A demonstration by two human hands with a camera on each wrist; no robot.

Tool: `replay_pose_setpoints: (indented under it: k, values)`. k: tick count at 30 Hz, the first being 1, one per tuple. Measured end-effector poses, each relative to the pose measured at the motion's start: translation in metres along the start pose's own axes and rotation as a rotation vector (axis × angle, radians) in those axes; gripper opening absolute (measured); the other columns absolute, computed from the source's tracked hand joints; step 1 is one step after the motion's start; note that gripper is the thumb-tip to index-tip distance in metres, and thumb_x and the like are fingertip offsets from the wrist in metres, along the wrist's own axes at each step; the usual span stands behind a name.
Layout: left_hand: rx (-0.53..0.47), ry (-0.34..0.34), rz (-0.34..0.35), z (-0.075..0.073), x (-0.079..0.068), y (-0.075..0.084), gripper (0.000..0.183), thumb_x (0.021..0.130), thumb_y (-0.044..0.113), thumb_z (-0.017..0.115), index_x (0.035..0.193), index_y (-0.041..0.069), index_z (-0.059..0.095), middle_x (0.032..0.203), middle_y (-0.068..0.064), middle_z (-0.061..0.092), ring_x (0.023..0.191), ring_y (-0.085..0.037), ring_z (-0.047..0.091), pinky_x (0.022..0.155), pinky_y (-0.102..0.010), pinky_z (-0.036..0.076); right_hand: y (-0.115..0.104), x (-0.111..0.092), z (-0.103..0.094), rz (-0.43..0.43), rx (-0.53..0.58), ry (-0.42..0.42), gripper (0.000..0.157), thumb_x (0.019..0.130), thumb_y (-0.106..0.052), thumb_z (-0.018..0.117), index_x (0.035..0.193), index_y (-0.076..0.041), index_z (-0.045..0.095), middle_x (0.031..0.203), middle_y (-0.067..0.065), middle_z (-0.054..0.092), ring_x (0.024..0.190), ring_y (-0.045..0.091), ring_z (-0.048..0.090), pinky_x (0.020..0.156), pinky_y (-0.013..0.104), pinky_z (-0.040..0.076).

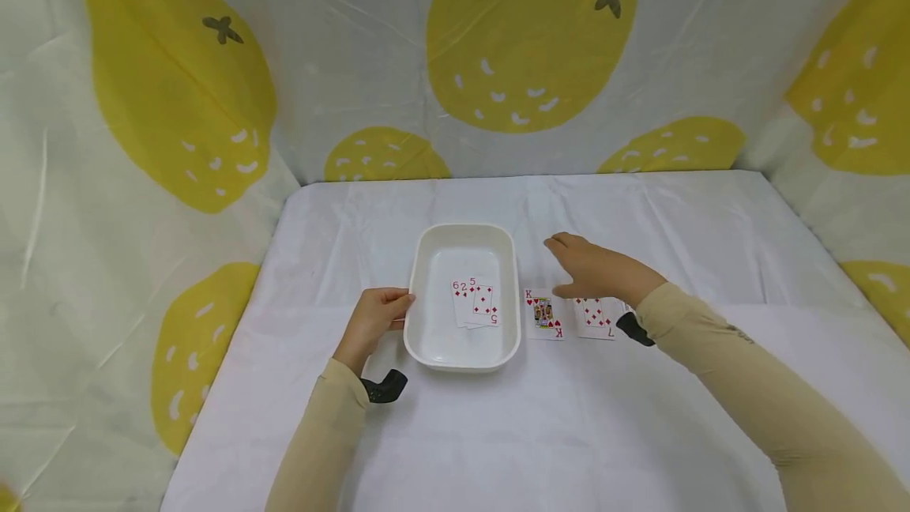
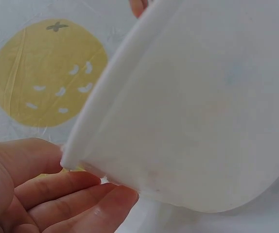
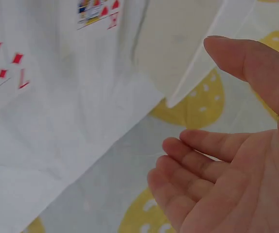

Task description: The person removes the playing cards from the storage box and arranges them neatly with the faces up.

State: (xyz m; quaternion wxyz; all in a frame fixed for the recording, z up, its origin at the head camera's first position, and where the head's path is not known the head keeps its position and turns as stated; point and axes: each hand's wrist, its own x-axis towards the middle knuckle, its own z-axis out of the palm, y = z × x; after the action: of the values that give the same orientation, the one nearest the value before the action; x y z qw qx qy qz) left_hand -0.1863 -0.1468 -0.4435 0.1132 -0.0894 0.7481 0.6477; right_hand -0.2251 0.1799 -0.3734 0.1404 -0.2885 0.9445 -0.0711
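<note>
On the counter point(image 1: 462, 441), a white tray point(image 1: 462, 255), likely light and stiff, is pinched by the left hand point(image 1: 373, 316) at its rim, a sound hold. Inside: a six point(image 1: 457, 308), a two point(image 1: 466, 310), the five of diamonds point(image 1: 486, 303). Alongside: king of hearts point(image 1: 543, 314), seven of diamonds point(image 1: 594, 320), probably slippery. Beyond, the right hand point(image 1: 596, 267) has its grip apart, empty.

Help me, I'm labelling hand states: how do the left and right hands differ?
The left hand grips the white tray by its rim; the right hand holds nothing. The left hand is at the tray's left side, while the right hand is beyond its right side, near the king card and seven card. Both emerge from beige sleeves.
</note>
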Motion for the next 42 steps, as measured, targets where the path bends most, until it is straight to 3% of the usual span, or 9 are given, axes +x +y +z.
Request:
replay_pose_setpoints:
  k: [6,10,16,22,27,33,39,42]
  values:
    - [0.011,0.014,0.002,0.001,0.000,0.000,0.025,0.076,0.011,0.059,0.095,-0.005,0.059,0.083,-0.013,0.060,0.067,-0.017,0.058,0.058,-0.031,0.050,-0.041,0.026,-0.011,-0.084,-0.027,0.037,0.075,0.072,-0.030,0.063,0.126,0.004,0.024,0.125,0.018,0.027,0.114,0.029,0.026,0.093,0.039,0.026]
    - [0.021,0.011,0.005,0.001,0.000,0.000,0.026,0.076,0.012,0.059,0.095,-0.005,0.059,0.085,-0.015,0.060,0.069,-0.018,0.058,0.058,-0.030,0.050,-0.064,0.044,-0.012,-0.094,-0.053,0.015,0.077,0.070,-0.035,0.063,0.125,0.005,0.025,0.124,0.017,0.030,0.113,0.026,0.030,0.093,0.034,0.028]
    - [0.012,0.004,0.005,0.000,0.001,-0.001,0.027,0.076,0.012,0.059,0.096,-0.005,0.058,0.086,-0.016,0.059,0.069,-0.019,0.058,0.058,-0.031,0.050,-0.090,0.076,-0.004,-0.026,-0.082,-0.102,0.077,0.066,-0.041,0.065,0.120,0.003,0.033,0.114,0.013,0.037,0.101,0.022,0.040,0.085,0.030,0.037]
    - [0.012,0.005,0.003,-0.001,0.000,0.000,0.026,0.076,0.011,0.059,0.096,-0.006,0.058,0.084,-0.014,0.060,0.068,-0.018,0.058,0.059,-0.032,0.049,-0.105,0.096,0.009,0.090,-0.068,-0.227,0.060,0.061,-0.037,0.070,0.106,-0.003,0.048,0.115,0.015,0.037,0.086,0.020,0.048,0.073,0.031,0.042]
    - [0.008,0.004,-0.002,-0.001,-0.001,0.002,0.025,0.076,0.011,0.059,0.095,-0.005,0.059,0.084,-0.014,0.060,0.068,-0.018,0.058,0.059,-0.032,0.049,-0.110,0.101,0.022,0.175,-0.084,-0.271,0.045,0.057,-0.029,0.073,0.093,-0.008,0.056,0.104,0.014,0.041,0.076,0.020,0.047,0.064,0.030,0.043]
    - [0.004,-0.016,0.001,-0.001,0.000,0.002,0.027,0.077,0.010,0.057,0.098,-0.008,0.057,0.090,-0.021,0.057,0.075,-0.028,0.057,0.058,-0.031,0.050,-0.115,0.097,0.035,0.209,-0.180,-0.270,0.043,0.049,-0.026,0.078,0.085,-0.011,0.062,0.087,0.009,0.044,0.075,0.018,0.043,0.062,0.029,0.044]
    - [0.011,-0.018,0.002,-0.001,0.000,0.002,0.028,0.077,0.011,0.058,0.098,-0.007,0.057,0.092,-0.022,0.057,0.078,-0.029,0.057,0.058,-0.030,0.050,-0.121,0.092,0.044,0.183,-0.367,-0.235,0.051,0.050,-0.027,0.078,0.091,-0.001,0.060,0.094,0.018,0.045,0.077,0.021,0.047,0.064,0.031,0.048]
    - [0.009,-0.016,-0.002,-0.001,-0.001,0.002,0.028,0.077,0.011,0.058,0.098,-0.007,0.057,0.092,-0.022,0.057,0.078,-0.030,0.056,0.058,-0.030,0.050,-0.121,0.090,0.046,0.154,-0.400,-0.192,0.055,0.052,-0.024,0.077,0.095,0.004,0.058,0.098,0.023,0.045,0.075,0.023,0.050,0.063,0.032,0.048]
